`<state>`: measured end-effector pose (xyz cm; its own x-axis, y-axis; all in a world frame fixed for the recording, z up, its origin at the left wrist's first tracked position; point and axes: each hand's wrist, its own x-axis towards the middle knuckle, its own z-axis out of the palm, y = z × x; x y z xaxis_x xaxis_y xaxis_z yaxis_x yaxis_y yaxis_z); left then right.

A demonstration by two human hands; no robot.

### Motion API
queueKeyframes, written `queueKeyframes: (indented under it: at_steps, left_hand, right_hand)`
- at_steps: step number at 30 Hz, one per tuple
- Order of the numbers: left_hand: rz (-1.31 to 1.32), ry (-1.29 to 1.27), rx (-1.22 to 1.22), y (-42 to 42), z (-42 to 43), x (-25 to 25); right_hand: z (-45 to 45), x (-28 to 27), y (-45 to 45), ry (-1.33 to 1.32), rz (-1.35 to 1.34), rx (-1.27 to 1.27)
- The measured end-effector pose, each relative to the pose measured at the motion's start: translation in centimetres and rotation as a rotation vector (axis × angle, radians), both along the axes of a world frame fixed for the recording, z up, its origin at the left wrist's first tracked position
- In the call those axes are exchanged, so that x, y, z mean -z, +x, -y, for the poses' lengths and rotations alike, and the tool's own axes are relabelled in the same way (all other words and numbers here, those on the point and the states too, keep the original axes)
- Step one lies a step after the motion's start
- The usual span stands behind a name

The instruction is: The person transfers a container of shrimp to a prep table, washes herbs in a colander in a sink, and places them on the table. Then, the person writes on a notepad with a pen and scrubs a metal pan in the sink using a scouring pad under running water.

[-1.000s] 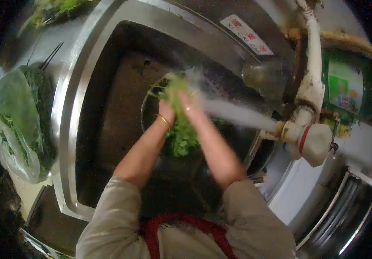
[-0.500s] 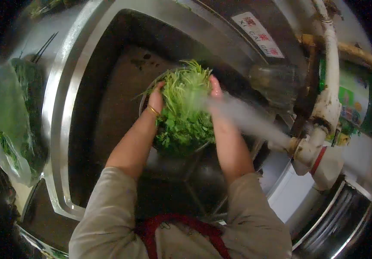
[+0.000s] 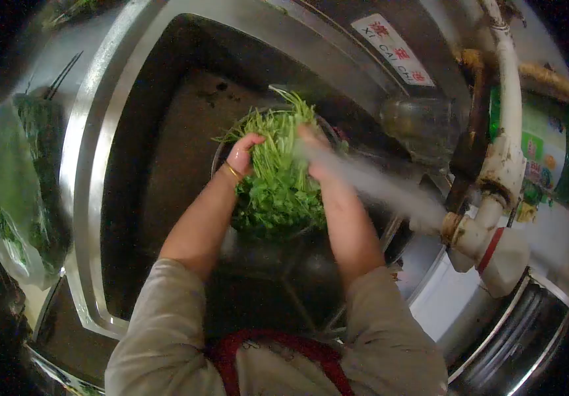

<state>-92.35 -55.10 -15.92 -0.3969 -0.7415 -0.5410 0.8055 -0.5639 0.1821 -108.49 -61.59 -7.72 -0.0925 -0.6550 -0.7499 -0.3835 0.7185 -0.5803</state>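
A large bunch of leafy green herbs (image 3: pixel 278 188) lies in a round bowl, whose rim (image 3: pixel 217 157) shows at the left, inside the dark sink (image 3: pixel 172 152). My left hand (image 3: pixel 243 153), with a yellow bangle at the wrist, is closed around stems on the bunch's left side. On its right side my right hand (image 3: pixel 314 148) grips the stems, partly blurred by spray. A strong water stream (image 3: pixel 377 181) from the tap (image 3: pixel 452 230) strikes the greens beside my right hand.
Left of the sink's metal rim (image 3: pixel 86 165) lies a plastic bag of greens (image 3: pixel 17 185). A glass jar (image 3: pixel 419 125) and a green-labelled container (image 3: pixel 545 148) stand at the right, near a white pipe (image 3: pixel 508 92). A lettered sign (image 3: pixel 393 49) is on the back edge.
From a blurred bundle between my hands, the greens spread out wide in the bowl. Since the middle frame, both hands have moved inward and closed on the stems.
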Motion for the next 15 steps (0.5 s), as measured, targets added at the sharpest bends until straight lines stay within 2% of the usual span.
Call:
queueKeyframes:
  at_steps: [1, 4, 5, 6, 8, 10, 12, 13, 14, 15]
  left_hand:
    - [0.039, -0.005, 0.018, 0.0, 0.2, -0.7]
    - [0.826, 0.129, 0.167, -0.2, 1.5, -5.7]
    - [0.998, -0.073, 0.191, -0.8, 1.4, -2.2]
    - [1.165, -0.285, 0.212, -1.9, 1.4, 3.9]
    - [1.172, -0.345, 0.264, -2.0, 0.9, 5.3]
    - [0.87, -0.045, 0.3, 0.4, 1.1, -1.7]
    - [0.57, 0.054, 0.153, 0.3, 0.6, -2.9]
    - [0.421, 0.101, 0.077, 0.3, 0.6, -3.2]
    - [0.397, 0.134, 0.079, 0.1, 0.4, -2.0]
    - [0.374, 0.166, 0.082, -0.1, 0.2, 0.2]
  right_hand:
    - [0.1, 0.4, 0.2, -0.04, -0.098, -0.036]
    - [-1.0, -1.1, 2.7, -0.252, -0.33, -0.074]
    - [-1.5, 0.6, 1.4, -0.29, -0.256, -0.242]
    - [-2.0, 3.8, -1.2, -0.332, -0.181, -0.41]
    - [-3.1, 3.7, -1.8, -0.268, 0.089, -0.325]
    - [-2.7, -1.9, 1.3, -0.076, 0.468, 0.178]
    - [-1.8, 1.8, -0.8, 0.006, 0.408, 0.216]
    - [-1.7, 1.7, -0.7, 0.005, 0.39, 0.23]
    - [-1.7, 1.7, -0.5, 0.005, 0.372, 0.245]
    - [-2.1, -1.0, 1.5, -0.037, 0.364, 0.257]
